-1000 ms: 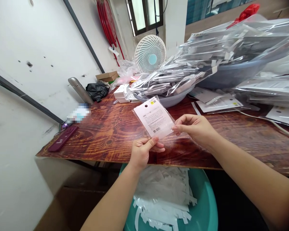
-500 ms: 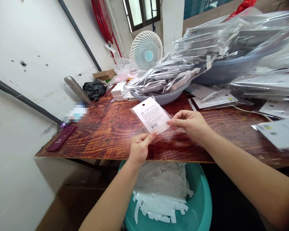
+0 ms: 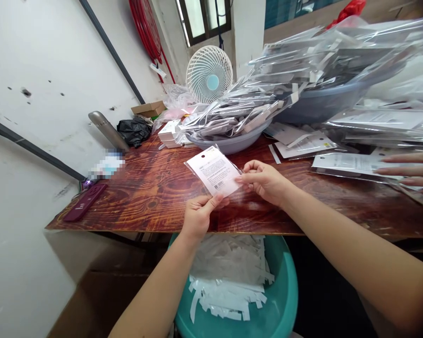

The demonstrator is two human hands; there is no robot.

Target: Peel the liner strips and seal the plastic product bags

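A white printed card in a clear plastic sleeve is held tilted above the wooden table. Its face carries small text, a barcode and a dark round spot near the top. My left hand pinches the bottom edge, thumb on the front. At the right side, my right hand pinches the lower corner between thumb and fingers. Just beyond the card, a shallow basin is heaped with bagged cards. Under the table edge, a teal tub holds white paper strips.
Behind on the right stands a larger basin piled with clear bags. Another person's hand lies over bagged cards at right. A white fan, small white boxes, a black bag and a maroon power strip stand leftward.
Another person's hand has come in at the right, and the bagged cards there have shifted left. The whole view has moved slightly; my hands keep the same hold on the sleeved card.
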